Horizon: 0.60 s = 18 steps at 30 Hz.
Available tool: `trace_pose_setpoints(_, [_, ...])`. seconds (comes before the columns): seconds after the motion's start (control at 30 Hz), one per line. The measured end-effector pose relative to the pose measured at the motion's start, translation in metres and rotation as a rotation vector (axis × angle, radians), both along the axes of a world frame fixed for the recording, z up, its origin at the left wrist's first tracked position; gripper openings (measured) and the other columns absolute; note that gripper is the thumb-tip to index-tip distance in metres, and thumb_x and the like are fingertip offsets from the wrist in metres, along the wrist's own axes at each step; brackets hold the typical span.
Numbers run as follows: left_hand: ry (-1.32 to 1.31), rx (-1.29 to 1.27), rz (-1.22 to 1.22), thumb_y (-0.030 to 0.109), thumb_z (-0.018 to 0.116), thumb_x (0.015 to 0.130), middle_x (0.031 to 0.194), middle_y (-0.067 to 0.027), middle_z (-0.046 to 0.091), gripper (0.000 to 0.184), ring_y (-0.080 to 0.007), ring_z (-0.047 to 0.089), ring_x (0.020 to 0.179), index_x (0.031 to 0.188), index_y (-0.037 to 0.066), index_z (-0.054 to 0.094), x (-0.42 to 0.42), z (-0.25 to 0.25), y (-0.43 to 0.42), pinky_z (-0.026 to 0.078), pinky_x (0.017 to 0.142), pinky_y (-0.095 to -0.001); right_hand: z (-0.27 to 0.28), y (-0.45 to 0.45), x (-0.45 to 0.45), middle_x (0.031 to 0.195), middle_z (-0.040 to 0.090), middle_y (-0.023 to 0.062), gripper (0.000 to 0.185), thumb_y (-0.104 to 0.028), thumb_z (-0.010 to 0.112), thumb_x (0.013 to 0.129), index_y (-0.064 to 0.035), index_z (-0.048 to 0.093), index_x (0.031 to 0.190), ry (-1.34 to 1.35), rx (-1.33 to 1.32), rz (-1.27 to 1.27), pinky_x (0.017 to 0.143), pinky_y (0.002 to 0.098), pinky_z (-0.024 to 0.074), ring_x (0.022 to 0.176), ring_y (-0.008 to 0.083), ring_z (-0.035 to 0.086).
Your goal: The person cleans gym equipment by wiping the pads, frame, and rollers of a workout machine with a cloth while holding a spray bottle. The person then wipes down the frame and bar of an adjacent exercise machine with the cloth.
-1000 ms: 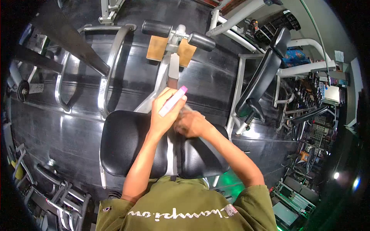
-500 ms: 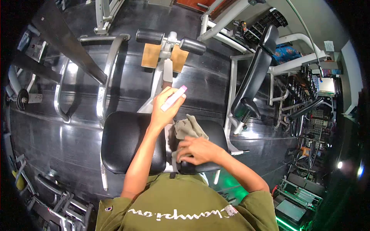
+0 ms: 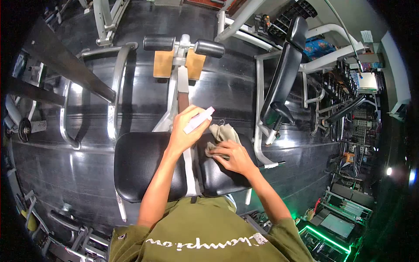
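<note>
My left hand [image 3: 187,131] is wrapped round a small white bottle [image 3: 198,122] with a pink end, held above the gap between two black pads. Fingers of my right hand [image 3: 232,156] are closed on a crumpled grey-beige cloth [image 3: 225,132], which lies over the upper part of the right pad [image 3: 218,177]. The left pad [image 3: 142,163] lies beneath my left forearm. A pale frame bar shows between the pads.
Ahead, the bench's post carries two black foam rollers [image 3: 159,43] and wooden plates [image 3: 163,64]. An upright black bench [image 3: 286,72] is to the right. Curved metal frames [image 3: 118,83] stand left. Other gym machines line the right side.
My right hand has moved with the cloth from the middle gap to the right pad and gripped the cloth again. My left hand still holds the bottle. The view has shifted slightly.
</note>
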<state>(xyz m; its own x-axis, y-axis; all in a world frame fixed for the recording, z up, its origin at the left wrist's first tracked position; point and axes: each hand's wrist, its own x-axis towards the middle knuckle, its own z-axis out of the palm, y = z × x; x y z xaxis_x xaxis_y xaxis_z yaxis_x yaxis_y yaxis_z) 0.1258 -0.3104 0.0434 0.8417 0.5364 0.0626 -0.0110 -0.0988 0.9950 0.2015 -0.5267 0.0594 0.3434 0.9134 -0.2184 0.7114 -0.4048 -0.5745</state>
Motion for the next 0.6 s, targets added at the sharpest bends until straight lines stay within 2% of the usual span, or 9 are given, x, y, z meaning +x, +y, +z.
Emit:
trace_pose_setpoints(0.03, [0.007,-0.004,-0.010,0.012,0.071,0.084,0.084,-0.0103,0.063,0.014,-0.0226,0.064,0.074,0.094,0.002,0.069,0.000,0.001,0.000,0.048,0.068,-0.0311,-0.002,-0.002,0.003,0.101,0.067,0.0034,0.018,-0.020,0.070,0.084,-0.0184,0.074,0.101,0.001,-0.005,0.001,0.084,0.0388,0.0530,0.096,0.0271,0.064])
trace_pose_setpoints(0.1, [0.000,-0.004,-0.008,0.012,0.071,0.084,0.084,-0.0103,0.063,0.014,-0.0229,0.064,0.075,0.094,0.002,0.069,0.002,-0.003,0.001,0.049,0.068,-0.0314,-0.010,-0.004,0.011,0.100,0.068,0.0036,0.018,-0.021,0.070,0.083,-0.0190,0.074,0.101,-0.048,0.014,-0.057,0.084,0.0388,0.0536,0.096,0.0270,0.064])
trace_pose_setpoints(0.13, [-0.010,-0.001,-0.008,0.012,0.071,0.084,0.085,-0.0103,0.064,0.014,-0.0231,0.064,0.075,0.095,0.002,0.069,0.003,-0.004,0.001,0.049,0.069,-0.0317,-0.016,0.001,0.013,0.100,0.069,0.0045,0.019,-0.022,0.071,0.082,-0.0190,0.074,0.100,-0.188,0.011,-0.104,0.083,0.0393,0.0537,0.096,0.0272,0.065])
trace_pose_setpoints(0.23, [0.001,0.015,-0.009,0.012,0.071,0.084,0.086,-0.0101,0.064,0.014,-0.0238,0.064,0.076,0.095,0.002,0.069,0.002,-0.002,0.001,0.049,0.069,-0.0326,-0.036,0.025,0.026,0.099,0.070,0.0081,0.019,-0.022,0.071,0.082,-0.0162,0.074,0.100,-0.121,-0.095,-0.277,0.083,0.0402,0.0533,0.095,0.0306,0.066])
trace_pose_setpoints(0.37, [-0.028,0.002,-0.043,0.013,0.072,0.083,0.086,-0.0102,0.064,0.015,-0.0252,0.064,0.076,0.095,0.003,0.070,0.001,-0.002,-0.003,0.049,0.069,-0.0337,-0.033,0.029,0.017,0.098,0.070,0.0083,0.020,-0.022,0.071,0.083,-0.0145,0.074,0.100,-0.190,-0.055,-0.239,0.084,0.0401,0.0529,0.095,0.0318,0.065])
trace_pose_setpoints(0.43, [0.015,-0.029,-0.115,0.013,0.072,0.082,0.085,-0.0104,0.063,0.016,-0.0269,0.064,0.076,0.095,0.003,0.070,0.000,0.002,-0.004,0.049,0.069,-0.0342,-0.014,0.012,0.007,0.097,0.068,0.0084,0.020,-0.022,0.071,0.084,-0.0135,0.074,0.102,-0.147,0.058,-0.149,0.085,0.0399,0.0526,0.095,0.0313,0.065])
trace_pose_setpoints(0.57, [-0.003,0.054,-0.166,0.017,0.072,0.082,0.085,-0.0109,0.063,0.018,-0.0296,0.064,0.077,0.095,0.005,0.070,-0.001,0.000,-0.007,0.050,0.069,-0.0361,0.006,-0.033,0.010,0.100,0.068,0.0083,0.019,-0.025,0.072,0.084,-0.0199,0.074,0.103,-0.096,-0.041,-0.114,0.082,0.0402,0.0542,0.096,0.0288,0.066])
trace_pose_setpoints(0.6, [-0.004,0.056,-0.170,0.017,0.072,0.082,0.085,-0.0109,0.063,0.018,-0.0296,0.064,0.077,0.095,0.005,0.070,-0.001,0.001,-0.007,0.050,0.069,-0.0361,0.002,-0.042,0.016,0.101,0.069,0.0076,0.018,-0.025,0.072,0.084,-0.0224,0.074,0.101,-0.176,-0.043,-0.139,0.080,0.0400,0.0549,0.095,0.0282,0.066])
